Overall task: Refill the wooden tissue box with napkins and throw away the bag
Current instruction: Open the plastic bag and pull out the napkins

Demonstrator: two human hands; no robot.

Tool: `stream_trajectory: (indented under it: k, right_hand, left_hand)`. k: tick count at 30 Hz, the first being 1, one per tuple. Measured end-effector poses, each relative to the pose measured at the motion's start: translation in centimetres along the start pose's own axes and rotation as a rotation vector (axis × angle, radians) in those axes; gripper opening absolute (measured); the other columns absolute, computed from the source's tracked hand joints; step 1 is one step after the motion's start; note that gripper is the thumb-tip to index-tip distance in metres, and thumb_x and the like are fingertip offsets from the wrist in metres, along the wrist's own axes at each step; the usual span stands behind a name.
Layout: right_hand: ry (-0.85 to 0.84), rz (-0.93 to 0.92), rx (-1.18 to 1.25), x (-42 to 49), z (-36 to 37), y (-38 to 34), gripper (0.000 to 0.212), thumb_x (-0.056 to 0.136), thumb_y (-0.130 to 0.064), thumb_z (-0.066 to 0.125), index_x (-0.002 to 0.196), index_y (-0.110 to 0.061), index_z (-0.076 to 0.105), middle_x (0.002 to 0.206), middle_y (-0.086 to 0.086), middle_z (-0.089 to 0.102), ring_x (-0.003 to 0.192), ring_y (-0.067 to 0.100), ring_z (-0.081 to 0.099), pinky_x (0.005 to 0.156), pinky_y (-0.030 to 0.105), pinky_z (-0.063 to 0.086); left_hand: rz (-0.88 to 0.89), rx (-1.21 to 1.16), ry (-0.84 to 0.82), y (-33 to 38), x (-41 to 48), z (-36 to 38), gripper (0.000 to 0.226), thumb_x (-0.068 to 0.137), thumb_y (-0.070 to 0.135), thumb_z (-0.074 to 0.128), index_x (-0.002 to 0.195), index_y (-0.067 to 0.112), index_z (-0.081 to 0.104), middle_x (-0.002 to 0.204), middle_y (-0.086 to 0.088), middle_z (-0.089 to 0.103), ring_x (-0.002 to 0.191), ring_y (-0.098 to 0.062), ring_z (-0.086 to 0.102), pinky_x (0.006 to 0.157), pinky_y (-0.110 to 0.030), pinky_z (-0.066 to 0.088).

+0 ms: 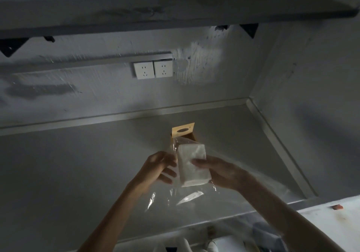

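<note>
A white stack of napkins [192, 164] is held above the counter between both hands. My right hand [220, 171] grips its right side, thumb on top. My left hand [160, 167] holds the left side, fingers under the stack and the film. A clear plastic bag [196, 195] wraps loosely around the napkins and hangs below and to the right of them. Behind the napkins stands the wooden tissue box [183, 132], light wood with an oval slot in its raised lid. The napkins and bag hide most of the box's body.
The grey counter [78, 173] runs to a wall corner at the right. Two white wall sockets [153, 69] sit on the back wall under a shelf [175, 12]. Cluttered items [224, 242] lie below the counter's front edge. A small red object [337, 207] rests at the right.
</note>
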State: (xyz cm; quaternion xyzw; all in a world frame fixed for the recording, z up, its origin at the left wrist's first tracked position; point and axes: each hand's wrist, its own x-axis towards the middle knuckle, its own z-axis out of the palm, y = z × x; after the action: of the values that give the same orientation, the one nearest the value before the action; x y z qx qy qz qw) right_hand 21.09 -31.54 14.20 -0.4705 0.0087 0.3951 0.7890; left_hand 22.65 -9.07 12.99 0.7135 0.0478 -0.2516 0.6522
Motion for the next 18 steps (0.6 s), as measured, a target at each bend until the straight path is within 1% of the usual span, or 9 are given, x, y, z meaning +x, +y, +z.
stream_trajectory:
  k: [2,6,7,9,11,13,15,17,18]
  right_hand:
    - [0.041,0.054,-0.032,0.3,-0.4,-0.2,0.043,0.093,-0.014,0.059,0.134,-0.001,0.051,0.126,0.021,0.057,0.116,0.034,0.057,0.1,0.043,0.046]
    - [0.03,0.068,-0.104,0.0,-0.5,-0.2,0.041,0.095,-0.013,0.056,0.134,-0.003,0.051,0.124,0.019,0.059,0.115,0.034,0.056,0.103,0.045,0.044]
    - [0.036,0.069,-0.131,-0.2,-0.3,-0.2,0.037,0.094,-0.012,0.058,0.13,-0.003,0.054,0.119,0.017,0.061,0.111,0.032,0.058,0.099,0.043,0.046]
    - [0.064,0.05,-0.198,-0.6,-0.5,-0.2,0.022,0.092,-0.011,0.06,0.113,-0.006,0.064,0.098,0.007,0.068,0.092,0.021,0.063,0.082,0.031,0.053]
    - [0.091,0.025,-0.254,-1.1,-1.0,-0.5,0.016,0.09,-0.013,0.063,0.105,-0.009,0.065,0.086,0.001,0.068,0.08,0.014,0.062,0.07,0.023,0.051]
    - [0.168,-0.003,-0.243,-1.2,-2.2,-0.9,0.017,0.085,-0.015,0.066,0.101,-0.009,0.067,0.084,0.002,0.068,0.076,0.013,0.064,0.067,0.023,0.052]
    - [0.291,-0.042,-0.182,-0.9,-3.5,-1.5,0.021,0.08,-0.02,0.07,0.098,-0.01,0.073,0.09,0.004,0.069,0.077,0.012,0.067,0.07,0.026,0.053]
    - [0.393,-0.078,-0.128,-0.7,-4.8,-1.9,0.022,0.083,-0.019,0.069,0.103,-0.01,0.073,0.094,0.006,0.071,0.08,0.013,0.07,0.073,0.03,0.056]
    - [0.431,-0.107,-0.096,-0.7,-5.4,-1.9,0.022,0.087,-0.016,0.065,0.107,-0.009,0.07,0.092,0.004,0.074,0.08,0.013,0.071,0.07,0.029,0.058]
  left_hand:
    - [0.05,0.016,0.054,-0.3,0.0,-0.7,0.016,0.097,0.014,0.054,0.101,0.0,0.06,0.09,-0.016,0.069,0.064,-0.027,0.069,0.048,-0.034,0.057]
    - [0.106,-0.047,0.162,-0.6,-0.7,-2.5,0.008,0.095,0.009,0.056,0.093,0.001,0.059,0.084,-0.018,0.069,0.054,-0.027,0.066,0.041,-0.028,0.051]
    - [0.11,-0.062,0.217,-0.7,-0.8,-3.1,0.008,0.095,0.008,0.056,0.093,0.001,0.059,0.082,-0.018,0.069,0.051,-0.025,0.066,0.04,-0.026,0.049]
    - [0.107,-0.107,0.374,-1.1,-1.0,-4.6,0.006,0.094,0.004,0.055,0.092,0.0,0.059,0.078,-0.017,0.067,0.045,-0.021,0.063,0.037,-0.022,0.046]
    - [0.103,-0.161,0.545,-1.9,-1.1,-6.8,0.009,0.093,0.002,0.053,0.088,0.005,0.06,0.075,-0.014,0.066,0.04,-0.017,0.058,0.035,-0.021,0.043]
    - [0.092,-0.202,0.669,-3.1,-1.0,-9.3,0.013,0.094,0.004,0.053,0.084,0.01,0.058,0.075,-0.013,0.064,0.036,-0.012,0.055,0.034,-0.018,0.041]
    - [0.071,-0.25,0.769,-4.7,-1.0,-11.1,0.015,0.096,0.007,0.053,0.082,0.013,0.054,0.077,-0.012,0.063,0.034,-0.008,0.056,0.033,-0.015,0.041]
    - [0.044,-0.283,0.852,-6.6,-1.1,-11.9,0.016,0.096,0.009,0.053,0.082,0.016,0.051,0.078,-0.01,0.061,0.035,-0.006,0.06,0.033,-0.014,0.042]
    - [0.021,-0.301,0.881,-7.8,-1.1,-12.0,0.017,0.097,0.011,0.052,0.082,0.018,0.049,0.078,-0.009,0.061,0.036,-0.005,0.061,0.033,-0.013,0.042]
